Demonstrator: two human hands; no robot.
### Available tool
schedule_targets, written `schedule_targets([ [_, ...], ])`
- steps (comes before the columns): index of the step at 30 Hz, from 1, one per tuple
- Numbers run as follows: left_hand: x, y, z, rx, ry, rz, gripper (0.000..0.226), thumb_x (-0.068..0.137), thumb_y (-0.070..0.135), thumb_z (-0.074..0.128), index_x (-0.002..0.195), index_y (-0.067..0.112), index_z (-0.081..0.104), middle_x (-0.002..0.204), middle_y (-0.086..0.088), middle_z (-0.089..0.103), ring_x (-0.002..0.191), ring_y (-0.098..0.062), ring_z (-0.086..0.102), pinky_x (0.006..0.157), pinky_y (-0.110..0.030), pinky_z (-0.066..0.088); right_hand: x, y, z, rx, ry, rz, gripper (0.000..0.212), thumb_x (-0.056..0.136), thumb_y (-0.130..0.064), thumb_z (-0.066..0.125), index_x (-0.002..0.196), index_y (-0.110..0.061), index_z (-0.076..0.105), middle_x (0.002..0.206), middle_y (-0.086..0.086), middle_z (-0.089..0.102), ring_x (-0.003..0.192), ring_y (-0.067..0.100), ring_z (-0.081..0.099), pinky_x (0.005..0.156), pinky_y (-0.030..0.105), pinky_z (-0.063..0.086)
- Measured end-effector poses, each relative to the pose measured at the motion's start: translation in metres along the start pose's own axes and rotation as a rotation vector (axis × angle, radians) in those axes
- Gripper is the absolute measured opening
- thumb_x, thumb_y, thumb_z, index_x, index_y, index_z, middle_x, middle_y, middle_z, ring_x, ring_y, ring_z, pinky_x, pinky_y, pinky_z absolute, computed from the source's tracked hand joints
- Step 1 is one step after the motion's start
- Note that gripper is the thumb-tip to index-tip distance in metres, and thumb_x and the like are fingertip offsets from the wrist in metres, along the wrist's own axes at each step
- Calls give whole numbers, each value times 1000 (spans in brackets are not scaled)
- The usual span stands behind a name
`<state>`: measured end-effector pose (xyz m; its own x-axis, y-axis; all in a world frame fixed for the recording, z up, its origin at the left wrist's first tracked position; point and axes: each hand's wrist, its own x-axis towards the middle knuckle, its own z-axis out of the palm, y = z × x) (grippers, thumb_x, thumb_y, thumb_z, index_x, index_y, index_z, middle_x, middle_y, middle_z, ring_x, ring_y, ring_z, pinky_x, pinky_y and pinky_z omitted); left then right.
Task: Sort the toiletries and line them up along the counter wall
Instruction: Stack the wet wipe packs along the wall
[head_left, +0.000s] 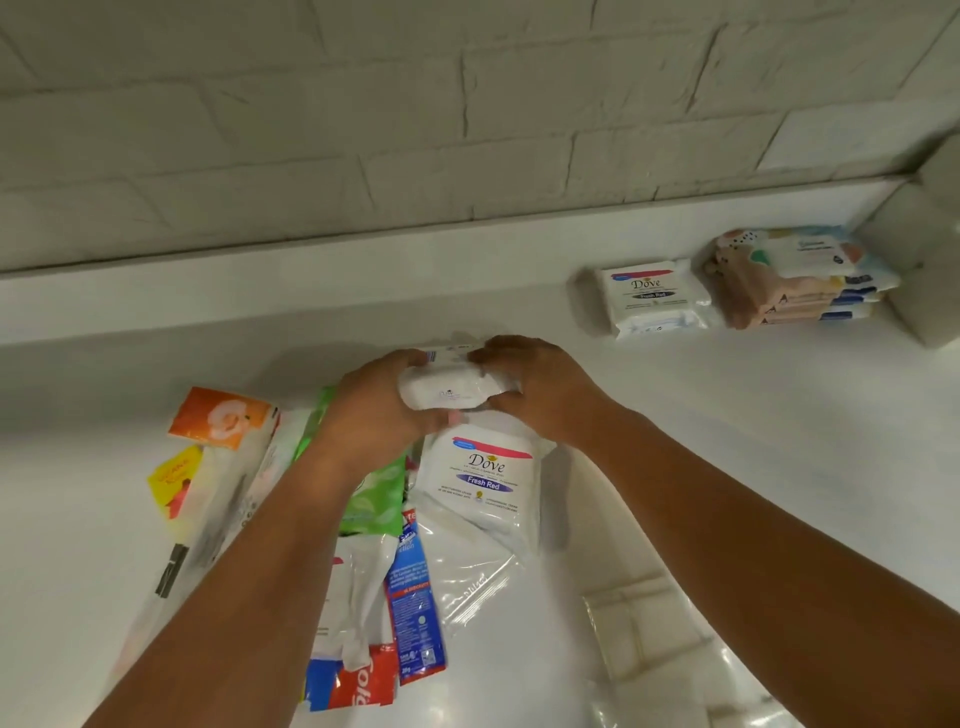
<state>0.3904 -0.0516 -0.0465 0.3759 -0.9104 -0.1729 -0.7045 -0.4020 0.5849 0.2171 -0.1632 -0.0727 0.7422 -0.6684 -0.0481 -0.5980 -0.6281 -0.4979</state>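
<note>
1. Head view shows both hands meeting a little way out from the counter wall (467, 130), sharing one white packet (447, 392). The left hand (374, 410) curls round its left end and the right hand (540, 389) grips its right end. Neither holds anything else.
2. The white packet is lifted off the counter (727, 415), nearer the wall than the loose pile. Its printed face is turned away, and the small print that shows is too fine to read. The two-handed hold looks meant to steady a soft wrapper while it is checked.
3. Close to the wall's foot, off to the right, lies a sorted pack (652, 296) reading "Dove Fresh Red". It sits just beside a stack of patterned packs (795, 280) in the corner. Like is going with like, so the held packet probably belongs there.
4. Farther from the wall than the hands, a second "Dove Fresh Red" pack (483, 478) lies on a clear bag (478, 587). A green pack (376, 493), a blue sachet (413, 597) and a red pack (363, 680) lettered like "Colgate" lie by it. An orange sachet (221, 415) and a yellow sachet (174, 480) lie left, unsorted.
</note>
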Motion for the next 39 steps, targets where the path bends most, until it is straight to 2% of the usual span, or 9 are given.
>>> schedule_targets([
  [5,8,2,-8,-8,165,27,56,74,26,85,125,25,63,118,2,69,103,-20,63,83,-20,40,2,-6,-5,398,111,138,39,90,-38,66,128,-30,62,127,-2,66,115,15,60,100,25,44],
  [13,15,29,-10,-441,195,40,40,74,33,87,107,33,66,101,9,68,85,-18,64,73,-24,52,-5,3,-37,1000,239,267,27,90,-35,67,101,-11,71,99,6,76,95,23,72,91,47,56],
  [16,16,42,0,-650,157,10,41,68,43,87,103,35,67,102,-6,74,94,-24,71,85,-40,58,-14,13,-46,1003,267,325,33,90,-41,66,98,-9,72,96,8,76,86,19,73,82,43,59],
  [19,14,59,15,-743,166,-28,34,76,38,84,104,29,67,101,-1,75,92,-20,72,74,-31,59,-25,23,-51,990,308,389,39,85,-45,64,95,-7,70,93,10,76,88,26,73,82,49,59],
  [22,10,75,33,-862,124,-80,33,83,30,79,112,22,65,100,-2,77,96,-23,73,83,-41,59,-36,34,-56,978,349,458,44,80,-47,61,92,-5,66,94,14,74,93,34,71,84,55,57],
  [29,6,114,68,-824,-93,-58,20,88,16,74,108,19,73,98,6,78,87,-6,73,69,-20,56,-55,64,-84,1142,401,644,27,96,-21,53,103,3,62,109,27,67,104,43,65,89,58,53],
  [32,23,131,80,-827,-24,-81,11,87,19,76,97,24,75,95,4,78,87,-10,74,70,-25,59,-51,84,-93,963,440,623,22,97,-18,47,86,-12,65,95,13,69,90,28,68,77,37,58],
  [36,52,157,95,-850,57,-125,22,86,24,78,104,12,75,95,0,76,83,-11,72,69,-24,59,-50,105,-107,723,439,531,31,97,-7,44,124,-13,58,107,-1,65,99,21,64,81,39,60],
  [39,78,173,107,-809,69,-131,26,85,27,79,101,8,75,96,-5,76,86,-18,74,71,-30,62,-44,122,-113,405,440,502,38,93,-16,45,128,-23,57,124,6,59,112,27,57,86,38,57],
])
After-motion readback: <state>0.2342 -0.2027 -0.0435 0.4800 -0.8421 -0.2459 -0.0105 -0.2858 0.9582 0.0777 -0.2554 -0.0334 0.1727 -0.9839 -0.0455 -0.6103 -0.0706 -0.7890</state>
